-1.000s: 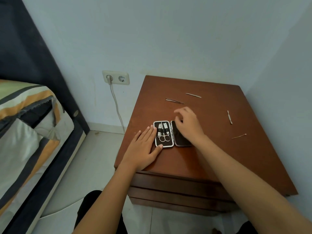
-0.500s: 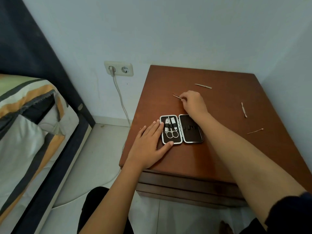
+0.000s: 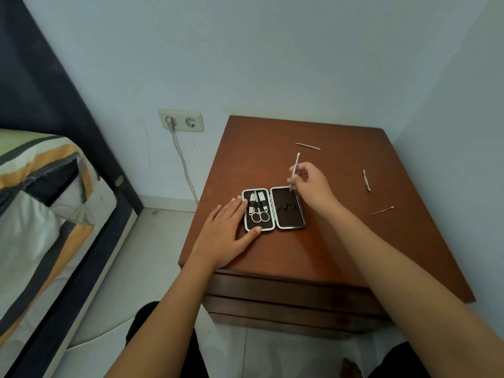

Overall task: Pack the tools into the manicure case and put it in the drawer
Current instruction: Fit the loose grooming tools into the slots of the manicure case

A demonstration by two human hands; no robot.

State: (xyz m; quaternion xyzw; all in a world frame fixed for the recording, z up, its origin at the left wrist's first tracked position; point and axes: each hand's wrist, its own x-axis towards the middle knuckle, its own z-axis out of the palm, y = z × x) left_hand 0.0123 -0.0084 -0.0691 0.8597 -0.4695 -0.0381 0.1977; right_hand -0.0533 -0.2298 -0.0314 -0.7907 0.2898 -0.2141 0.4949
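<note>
Left hand: the left hand (image 3: 227, 232) lies flat on the brown wooden nightstand top (image 3: 341, 255), fingers released and spread, fingertips and thumb touching the left rim of the case; if it lifts, I'd expect the case to skid when a tool is pushed in.
Case: the small open black manicure case with the silver rim (image 3: 273, 209) lies flat near the left front of the top, both halves facing up.
Left half: silver scissors (image 3: 259, 215) and two clipper-like steel tools (image 3: 258, 201) are already strapped in.
Right half: its row of black elastic loops (image 3: 287, 206) looks empty; the loops look tight, so a tip could snag or miss its slot.
Right hand: the right hand (image 3: 311, 184) is pinched on a thin flat steel nail tool (image 3: 295, 170), held upright with its lower tip just above the far edge of the right half; a light pinch on smooth metal could let it slip.
Still loose: a flat steel file (image 3: 308, 146) far back, a double-ended steel pusher (image 3: 366, 180) to the right, and a thin brass-coloured pick (image 3: 381, 211) near it, all well apart from the case; any of them could be left behind or brushed off the edge by a sleeveless forearm.
Drawer: the dark wooden drawer fronts (image 3: 286, 304) below are closed.
Writing: no brand, label or lettering can be read anywhere.
</note>
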